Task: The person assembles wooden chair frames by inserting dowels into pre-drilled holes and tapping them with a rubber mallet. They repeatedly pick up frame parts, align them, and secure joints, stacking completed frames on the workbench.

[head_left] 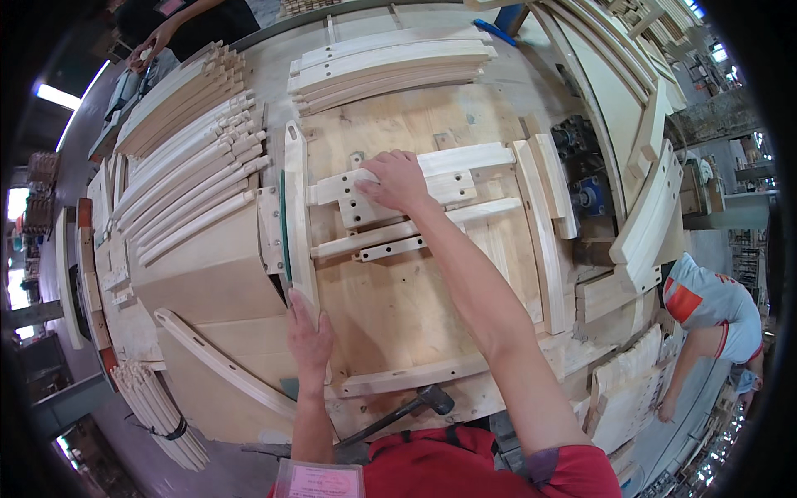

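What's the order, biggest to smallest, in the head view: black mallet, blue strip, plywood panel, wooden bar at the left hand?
1. Plywood panel
2. Wooden bar at the left hand
3. Black mallet
4. Blue strip

The print on 1 pink badge card is illegible.

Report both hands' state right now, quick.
Left hand: on the long, pale, slotted wooden bar; open or closed can't be told.
Right hand: closed over the pale, straight wooden crossbar, holding it.
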`<move>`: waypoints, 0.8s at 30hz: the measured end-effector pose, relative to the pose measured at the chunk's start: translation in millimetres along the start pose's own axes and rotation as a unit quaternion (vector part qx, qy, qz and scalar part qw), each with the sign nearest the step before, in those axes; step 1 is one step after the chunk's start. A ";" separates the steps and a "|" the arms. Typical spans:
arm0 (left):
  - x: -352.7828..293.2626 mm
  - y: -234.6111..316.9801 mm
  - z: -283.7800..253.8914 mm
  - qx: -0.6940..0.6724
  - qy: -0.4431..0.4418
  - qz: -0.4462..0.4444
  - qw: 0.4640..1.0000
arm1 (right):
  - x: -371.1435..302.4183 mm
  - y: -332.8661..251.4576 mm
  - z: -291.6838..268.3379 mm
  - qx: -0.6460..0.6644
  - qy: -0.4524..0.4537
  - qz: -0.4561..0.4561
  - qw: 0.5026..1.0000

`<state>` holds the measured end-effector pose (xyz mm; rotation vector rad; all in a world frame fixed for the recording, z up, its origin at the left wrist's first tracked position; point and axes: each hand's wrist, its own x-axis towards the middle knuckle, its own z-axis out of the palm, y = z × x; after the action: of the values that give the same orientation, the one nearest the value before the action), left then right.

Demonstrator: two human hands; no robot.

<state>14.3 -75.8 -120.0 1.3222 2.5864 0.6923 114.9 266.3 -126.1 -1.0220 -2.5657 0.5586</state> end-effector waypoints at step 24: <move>-2.6 83.0 6.6 0.107 0.083 0.104 0.985 | -287.2 61.3 -95.4 -0.230 0.138 0.412 0.871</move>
<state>78.3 -33.8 -87.1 1.6876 2.7438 0.5913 390.2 126.8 -114.6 -2.2031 -1.9435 -0.0571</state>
